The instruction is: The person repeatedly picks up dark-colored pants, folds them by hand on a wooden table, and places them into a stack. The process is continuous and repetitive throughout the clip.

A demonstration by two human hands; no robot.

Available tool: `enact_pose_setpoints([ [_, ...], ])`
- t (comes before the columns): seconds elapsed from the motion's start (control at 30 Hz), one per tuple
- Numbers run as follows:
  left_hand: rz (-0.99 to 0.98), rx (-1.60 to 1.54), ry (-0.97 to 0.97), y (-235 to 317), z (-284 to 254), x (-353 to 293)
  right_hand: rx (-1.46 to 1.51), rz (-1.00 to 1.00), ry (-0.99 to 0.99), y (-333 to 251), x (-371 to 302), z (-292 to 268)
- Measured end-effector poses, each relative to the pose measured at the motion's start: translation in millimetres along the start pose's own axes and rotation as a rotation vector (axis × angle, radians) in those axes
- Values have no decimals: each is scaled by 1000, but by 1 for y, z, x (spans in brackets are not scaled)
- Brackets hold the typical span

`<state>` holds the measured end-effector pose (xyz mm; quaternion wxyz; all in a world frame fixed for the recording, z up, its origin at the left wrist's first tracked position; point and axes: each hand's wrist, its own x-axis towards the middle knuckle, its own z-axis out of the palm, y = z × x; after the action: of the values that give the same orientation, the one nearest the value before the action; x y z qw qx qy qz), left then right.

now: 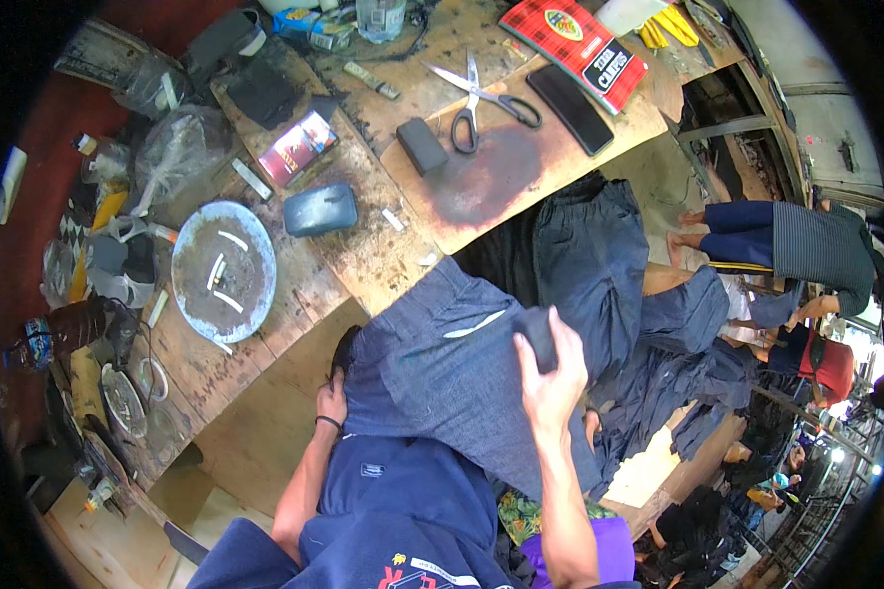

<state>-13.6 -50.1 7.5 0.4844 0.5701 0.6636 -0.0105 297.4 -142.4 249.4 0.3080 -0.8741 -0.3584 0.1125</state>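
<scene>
Across my lap and up to the table edge lies a dark blue denim garment [442, 378], with a pale slit [474, 326] near its upper part. My left hand [332, 401], a dark band at its wrist, grips the garment's left edge; some of its fingers are hidden by cloth. Over the garment's right part my right hand [554, 378] is closed round a dark rectangular block [535, 337], thumb on one side and fingers on the other. Beyond lie more dark trousers [599, 255]. A similar dark block [421, 146] rests on the stained board [476, 218].
The wooden table [300, 285] bears a round ash-filled dish [271, 257], blue-grey bar [320, 209], cigarette pack [299, 149], scissors [473, 96], black phone [571, 108] and red booklet [575, 44]. Several dark garments [673, 393] are heaped to the right. Other people [805, 240] are farther right.
</scene>
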Motion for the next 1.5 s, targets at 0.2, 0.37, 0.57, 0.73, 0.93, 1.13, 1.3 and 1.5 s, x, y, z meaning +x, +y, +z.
enact_pose_setpoints([
  [0.2,43,54,75,-11,-1,6,176,-69,-195,-8,-18,1],
  [0.37,-138,190,-74,-8,-5,11,30,169,137,-18,-22,8],
  [0.57,-13,160,-12,-4,-8,14,-37,306,343,9,10,-5],
  [0.73,42,182,-45,-8,-11,27,-11,148,105,-28,-52,6],
  [0.93,207,346,-56,-10,-11,36,-15,313,140,-20,-69,15],
  [1.13,159,291,-56,-24,-6,42,16,366,185,-5,-74,1],
  [1.3,207,353,-26,-35,-5,47,157,192,-95,-24,-128,16],
  [1.5,171,455,-9,-31,3,55,150,329,-265,-36,-128,2],
])
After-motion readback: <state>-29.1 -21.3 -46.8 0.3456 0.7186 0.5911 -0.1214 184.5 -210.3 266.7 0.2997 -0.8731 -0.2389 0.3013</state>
